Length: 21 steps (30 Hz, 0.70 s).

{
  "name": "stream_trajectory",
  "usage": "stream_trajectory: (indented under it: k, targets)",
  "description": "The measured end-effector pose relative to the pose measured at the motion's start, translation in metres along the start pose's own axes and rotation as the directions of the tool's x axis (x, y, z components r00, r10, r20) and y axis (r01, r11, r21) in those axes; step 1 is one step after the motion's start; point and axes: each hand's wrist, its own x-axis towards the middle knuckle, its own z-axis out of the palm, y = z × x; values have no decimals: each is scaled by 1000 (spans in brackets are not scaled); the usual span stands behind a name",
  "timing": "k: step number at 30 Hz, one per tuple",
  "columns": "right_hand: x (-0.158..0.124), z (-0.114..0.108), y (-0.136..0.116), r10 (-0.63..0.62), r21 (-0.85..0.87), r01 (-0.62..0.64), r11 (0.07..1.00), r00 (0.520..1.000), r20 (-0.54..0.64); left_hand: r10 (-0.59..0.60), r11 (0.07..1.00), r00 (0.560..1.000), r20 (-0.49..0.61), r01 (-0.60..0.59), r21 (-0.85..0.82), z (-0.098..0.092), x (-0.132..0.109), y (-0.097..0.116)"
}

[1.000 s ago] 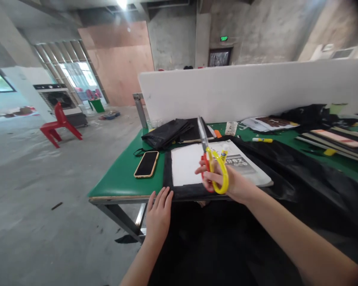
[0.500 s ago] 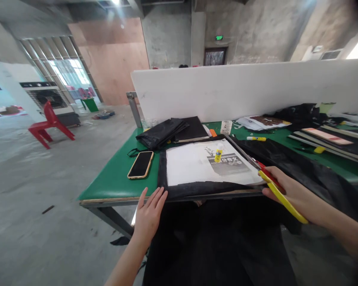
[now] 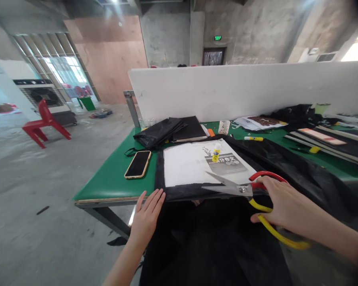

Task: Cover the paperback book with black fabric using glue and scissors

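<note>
My right hand (image 3: 286, 204) grips large scissors (image 3: 242, 190) with one red and one yellow handle. Their blades are spread and point left over the near edge of a white printed sheet (image 3: 185, 165). Beneath that sheet lies black sheet material (image 3: 185, 190), showing as a border and trailing off to the right. My left hand (image 3: 147, 216) rests with fingers stretched out on the black material's near left corner, holding nothing. A yellow glue stick (image 3: 216, 154) stands on the printed sheet.
The green table (image 3: 107, 174) carries a phone (image 3: 138, 164) at left. Behind are folded black material (image 3: 159, 133), a clear plastic cup (image 3: 224, 127) and a second glue stick (image 3: 253, 138). Stacked boards (image 3: 328, 145) lie right. A white panel (image 3: 241, 91) borders the back; a red chair (image 3: 46, 125) stands left.
The scissors have swung from pointing away to pointing left, and their blades have opened. My right hand has turned with them. My left hand stays on the corner.
</note>
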Motion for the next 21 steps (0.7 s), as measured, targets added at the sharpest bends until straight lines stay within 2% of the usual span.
stream_trajectory:
  k: [3,7,10,13,16,19,21]
  targets:
    - [13,-11,14,-123,-96,128,987,991,54,-10,1000,1000,6,10,1,1,-2,1]
    - [41,-43,29,-271,-242,277,930,961,57,-16,1000,1000,-11,16,4,1,-2,2]
    - [62,-74,27,-383,-386,394,834,917,109,-17,1000,1000,-24,17,20,2,-2,2]
    - [80,-98,14,-431,-472,469,746,881,194,-21,999,999,-33,23,40,4,-2,2]
    - [96,-110,2,-494,-447,551,704,833,249,-24,999,999,-45,26,46,4,-2,3]
    - [109,-112,-7,-548,-375,623,686,782,296,-25,999,999,-41,27,47,4,0,3]
    - [116,-110,-12,-549,-373,639,673,769,328,-24,998,999,-32,25,53,4,0,3]
